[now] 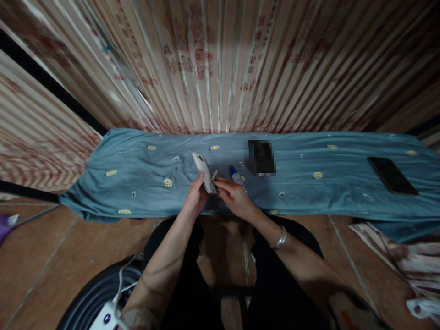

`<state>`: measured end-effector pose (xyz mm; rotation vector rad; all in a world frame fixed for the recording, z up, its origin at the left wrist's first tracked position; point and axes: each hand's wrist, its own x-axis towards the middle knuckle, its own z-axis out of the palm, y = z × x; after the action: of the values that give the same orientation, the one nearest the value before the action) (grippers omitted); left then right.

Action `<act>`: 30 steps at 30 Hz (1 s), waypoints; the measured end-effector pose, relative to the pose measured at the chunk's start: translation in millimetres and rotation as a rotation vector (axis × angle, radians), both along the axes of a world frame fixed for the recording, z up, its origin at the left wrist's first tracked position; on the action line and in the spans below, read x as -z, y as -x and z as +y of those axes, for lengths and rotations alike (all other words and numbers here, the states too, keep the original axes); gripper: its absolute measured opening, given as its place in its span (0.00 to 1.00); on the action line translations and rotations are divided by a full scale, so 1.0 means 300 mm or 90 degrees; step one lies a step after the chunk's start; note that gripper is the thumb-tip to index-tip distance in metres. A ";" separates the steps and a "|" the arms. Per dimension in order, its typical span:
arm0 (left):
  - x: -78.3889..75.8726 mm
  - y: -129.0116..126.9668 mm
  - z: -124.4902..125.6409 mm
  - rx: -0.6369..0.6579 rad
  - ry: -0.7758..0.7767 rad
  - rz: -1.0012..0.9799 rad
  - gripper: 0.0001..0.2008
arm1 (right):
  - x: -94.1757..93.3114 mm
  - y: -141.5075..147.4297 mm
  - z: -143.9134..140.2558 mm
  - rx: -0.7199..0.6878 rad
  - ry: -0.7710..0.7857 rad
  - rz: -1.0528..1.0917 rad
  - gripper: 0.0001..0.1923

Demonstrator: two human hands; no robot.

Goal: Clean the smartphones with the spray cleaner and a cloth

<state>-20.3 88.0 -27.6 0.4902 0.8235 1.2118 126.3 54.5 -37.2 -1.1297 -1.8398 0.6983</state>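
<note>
My left hand (pixel 196 196) holds a light-coloured phone (pixel 202 170), tilted, back side up, above the near edge of a blue-grey patterned cloth (pixel 137 178). My right hand (pixel 235 197) pinches at the phone's lower end, where a small pale flap or tab (pixel 214 174) sticks out. A small white tube with a blue cap (pixel 236 175) lies on the cloth just beyond my right hand. A silver bracelet (pixel 280 238) is on my right wrist.
A blurred dark object (pixel 261 157) sits on the cloth behind the tube. A black phone (pixel 392 175) lies at the cloth's far right. A striped curtain (pixel 220 64) hangs behind. A white power strip (pixel 106 318) lies on a dark round thing by my left knee.
</note>
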 end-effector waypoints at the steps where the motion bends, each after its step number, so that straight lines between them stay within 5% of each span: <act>1: 0.003 -0.001 0.001 -0.002 -0.001 0.004 0.19 | -0.001 0.001 0.000 0.006 -0.003 0.007 0.21; 11: 0.012 -0.007 0.002 -0.014 -0.018 0.049 0.22 | -0.033 0.008 -0.018 0.018 0.006 0.060 0.13; 30: 0.010 -0.066 -0.042 -0.031 0.004 0.010 0.13 | -0.018 0.034 -0.002 0.057 -0.030 0.056 0.18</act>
<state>-0.5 75.4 -30.5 0.4773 0.8575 1.2511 116.2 53.8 -31.8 -1.1264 -1.7128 0.6393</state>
